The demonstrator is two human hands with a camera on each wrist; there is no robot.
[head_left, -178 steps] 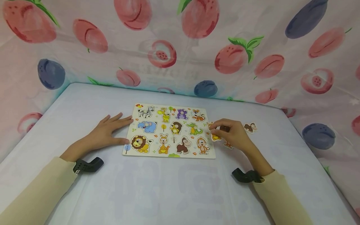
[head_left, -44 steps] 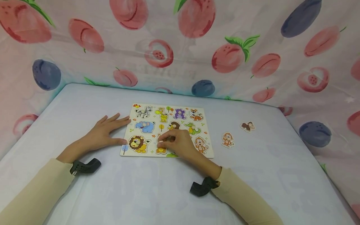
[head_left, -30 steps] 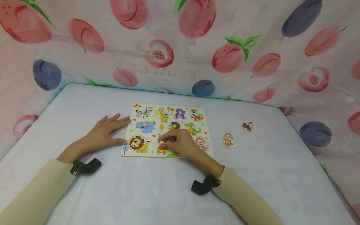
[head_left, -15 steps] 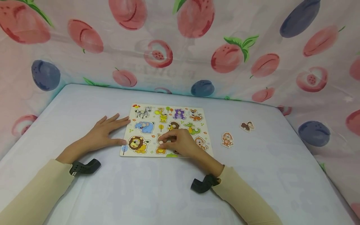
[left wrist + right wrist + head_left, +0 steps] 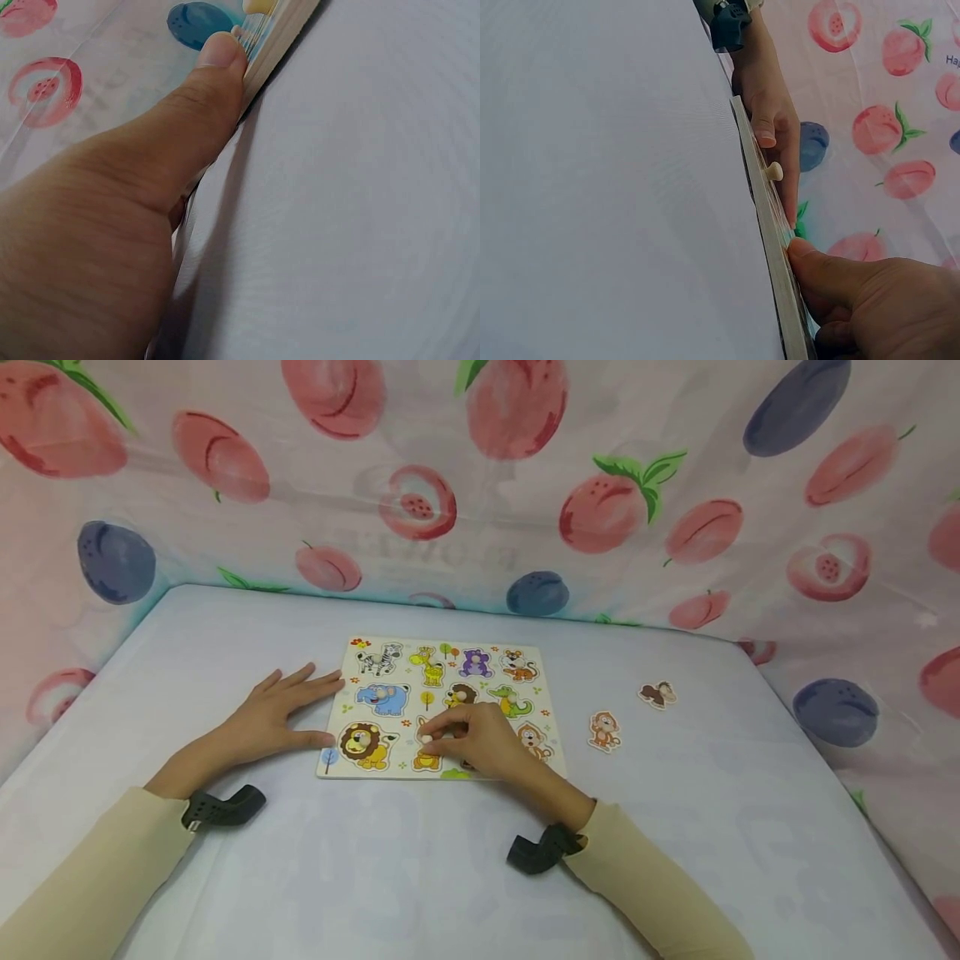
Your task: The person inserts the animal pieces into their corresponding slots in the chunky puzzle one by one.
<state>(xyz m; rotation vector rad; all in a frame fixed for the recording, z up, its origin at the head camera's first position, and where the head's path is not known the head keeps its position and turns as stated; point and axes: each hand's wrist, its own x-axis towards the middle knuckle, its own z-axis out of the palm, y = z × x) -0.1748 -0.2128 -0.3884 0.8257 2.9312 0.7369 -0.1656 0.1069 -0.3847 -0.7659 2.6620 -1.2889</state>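
Observation:
A wooden animal peg puzzle board (image 5: pixel 322 770) lies flat on the table. My right hand (image 5: pixel 483 742) pinches the pale knob (image 5: pixel 427 739) of the kangaroo piece (image 5: pixel 427 761), which sits over the kangaroo picture in the front row. At the board's left edge rests my left hand (image 5: pixel 262 720), fingers spread and straight; in the left wrist view its thumb (image 5: pixel 217 54) touches the board's rim. The monkey picture (image 5: pixel 534 742) shows at front right, while my right hand mostly covers the gorilla picture. To the right of the board lie a monkey piece (image 5: pixel 604 731) and a brown gorilla piece (image 5: pixel 657 695).
Knobbed pieces fill other spots on the board, among them a lion (image 5: pixel 364 745), an elephant (image 5: pixel 382 699) and a crocodile (image 5: pixel 510 702). A white cloth (image 5: pixel 375 877) covers the table. Behind it hangs a fruit-patterned curtain (image 5: pixel 480 552).
My right hand has carried the kangaroo piece from the board's right side to the front row, and has hardly moved over the last second. My left hand stays at the left edge.

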